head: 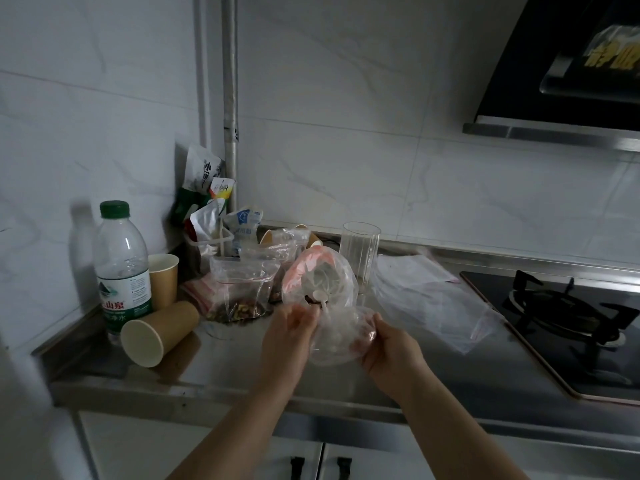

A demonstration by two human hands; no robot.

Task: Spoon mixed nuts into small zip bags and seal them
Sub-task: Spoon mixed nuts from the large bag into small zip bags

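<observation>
My left hand [289, 336] and my right hand [391, 348] hold a crumpled clear zip bag [341, 336] between them above the steel counter [242, 362]. A white plastic spoon [320, 296] sticks out near my left fingertips, its bowl inside a larger clear bag with a pink strip [320, 277] just behind. Which hand holds the spoon I cannot tell. A zip bag of mixed nuts [239, 299] stands to the left of my hands.
A water bottle [121, 268], an upright paper cup [162, 278] and a tipped paper cup [159, 332] stand at the left. Snack packets [207, 195] fill the corner. A tall glass [360, 254], flat empty zip bags [426, 299] and a gas hob [571, 313] lie to the right.
</observation>
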